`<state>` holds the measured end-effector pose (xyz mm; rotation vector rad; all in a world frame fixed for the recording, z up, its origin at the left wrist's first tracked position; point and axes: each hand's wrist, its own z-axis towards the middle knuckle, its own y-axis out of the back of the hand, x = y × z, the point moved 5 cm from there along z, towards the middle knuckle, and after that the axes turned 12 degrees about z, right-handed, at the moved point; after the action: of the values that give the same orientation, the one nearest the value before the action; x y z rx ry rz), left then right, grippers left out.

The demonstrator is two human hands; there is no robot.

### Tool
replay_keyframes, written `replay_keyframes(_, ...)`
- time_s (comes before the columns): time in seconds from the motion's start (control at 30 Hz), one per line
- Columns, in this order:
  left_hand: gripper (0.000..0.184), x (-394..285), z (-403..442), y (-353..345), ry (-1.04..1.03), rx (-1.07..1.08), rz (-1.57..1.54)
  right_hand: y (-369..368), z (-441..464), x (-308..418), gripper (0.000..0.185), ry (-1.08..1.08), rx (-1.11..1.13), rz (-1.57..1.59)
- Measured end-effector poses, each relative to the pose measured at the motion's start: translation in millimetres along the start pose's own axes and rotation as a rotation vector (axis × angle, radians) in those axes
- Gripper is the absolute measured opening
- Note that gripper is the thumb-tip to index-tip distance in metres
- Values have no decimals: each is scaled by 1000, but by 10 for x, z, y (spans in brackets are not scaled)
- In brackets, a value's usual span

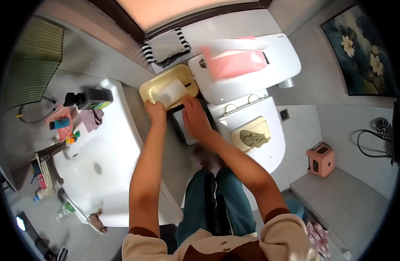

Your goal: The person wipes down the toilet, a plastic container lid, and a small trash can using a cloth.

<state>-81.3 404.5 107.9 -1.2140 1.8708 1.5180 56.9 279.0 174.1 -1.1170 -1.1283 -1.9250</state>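
A pale yellow plastic tub with rounded corners is in front of me, beside the toilet tank. Inside it lies a white, flat piece, paper or cloth; I cannot tell which. My left hand is closed on the tub's near left corner. At the near right edge, my right hand grips the rim, its fingertips partly hidden and slightly blurred. Below the tub, between my forearms, stands a dark-edged bin with a light grey inside or top, partly covered by my right hand.
On the white toilet tank lies a pink soft pack. A cream tray with a crumpled green cloth sits on the toilet lid. At left is a sink with a dark bottle. A pink stool stands right.
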Motion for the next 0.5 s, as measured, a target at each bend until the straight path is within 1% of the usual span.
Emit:
replay_keyframes(0.03, 44, -79, 35, -12, 119, 93, -121, -209, 211, -218, 42, 25, -64, -97)
replay_keyframes(0.1, 45, -46, 134, -105, 266, 53, 59, -469, 573, -632, 50, -175, -34, -223)
replay_keyframes(0.13, 45, -17, 179, -150, 343, 39, 148, -449, 724, -754, 49, -277, 14, -185)
replay_keyframes(0.17, 45, -33, 206, -154, 382, 26, 203, -520, 766, -919, 54, -421, 59, -247)
replay_keyframes(0.2, 46, -42, 233, -158, 394, 24, 195, -570, 825, -1079, 51, -639, 252, -176)
replay_keyframes(0.27, 46, -100, 274, -144, 390, 32, 88, -539, 963, -1044, 46, -575, 221, -103)
replay_keyframes(0.33, 47, -217, 271, -111, 367, 45, -92, -493, 1074, -991, 42, -382, 19, -91)
replay_keyframes(0.37, 48, -287, 252, -109, 356, 53, -175, -492, 1114, -1030, 39, -477, 2, -96)
replay_keyframes(0.47, 49, -340, 264, -113, 337, 34, -311, -412, 1219, -930, 34, -504, -44, -23)
replay_keyframes(0.5, 48, -262, 349, -134, 353, -8, -319, -419, 1222, -956, 32, -491, -75, -22)
